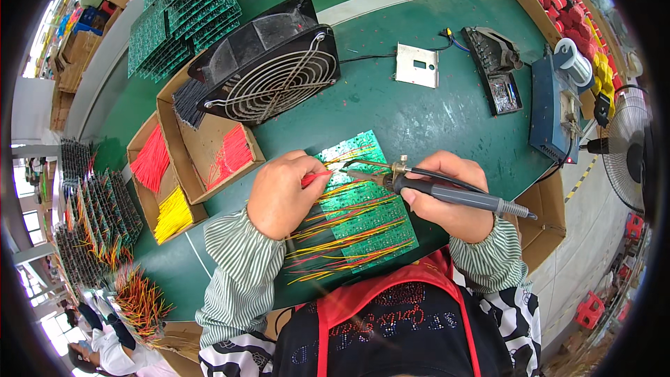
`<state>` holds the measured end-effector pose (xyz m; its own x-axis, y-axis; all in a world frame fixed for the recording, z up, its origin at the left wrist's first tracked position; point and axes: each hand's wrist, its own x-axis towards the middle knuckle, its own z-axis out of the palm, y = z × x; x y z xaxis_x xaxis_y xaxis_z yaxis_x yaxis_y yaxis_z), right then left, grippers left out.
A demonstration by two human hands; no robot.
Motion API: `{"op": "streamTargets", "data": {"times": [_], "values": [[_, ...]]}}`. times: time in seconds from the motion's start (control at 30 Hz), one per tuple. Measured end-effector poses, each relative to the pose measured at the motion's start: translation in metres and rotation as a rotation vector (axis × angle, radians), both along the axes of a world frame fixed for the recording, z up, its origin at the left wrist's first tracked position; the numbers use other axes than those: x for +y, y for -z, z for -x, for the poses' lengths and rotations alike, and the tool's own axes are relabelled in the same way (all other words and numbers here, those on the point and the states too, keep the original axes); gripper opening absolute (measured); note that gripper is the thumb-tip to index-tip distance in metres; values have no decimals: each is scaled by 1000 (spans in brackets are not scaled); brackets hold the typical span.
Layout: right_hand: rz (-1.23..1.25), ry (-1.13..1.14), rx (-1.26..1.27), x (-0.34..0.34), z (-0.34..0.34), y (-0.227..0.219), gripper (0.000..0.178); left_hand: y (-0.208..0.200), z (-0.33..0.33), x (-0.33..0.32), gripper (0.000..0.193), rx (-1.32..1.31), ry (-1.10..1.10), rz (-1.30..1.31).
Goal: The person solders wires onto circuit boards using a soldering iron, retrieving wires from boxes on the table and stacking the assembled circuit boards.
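Soldering iron (447, 193) gripped in right hand (450, 195); left hand (283, 192) pinches red wire (315, 177) over green board (363, 202).

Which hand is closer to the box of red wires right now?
Left. The left hand sits just right of the box of red wires; the right hand, gripping the soldering iron, is farther right across the circuit board.

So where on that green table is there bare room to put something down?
Bare green table lies between the black fan, the metal plate and the circuit board panel. The left side is crowded with wire boxes; both hands work over the panel.
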<state>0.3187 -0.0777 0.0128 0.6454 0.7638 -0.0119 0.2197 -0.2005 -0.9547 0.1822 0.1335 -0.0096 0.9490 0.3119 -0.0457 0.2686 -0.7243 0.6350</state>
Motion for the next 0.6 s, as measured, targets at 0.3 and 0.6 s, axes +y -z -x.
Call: {"op": "streamTargets", "data": {"times": [0.3,0.6], "values": [[33,43,0,-16,-7,-5,19,-23,-4,-13,8,-86,-96,-90],[14,68,8,-14,-8,0,19,-1,-22,-17,11,-48,33,-66]]}}
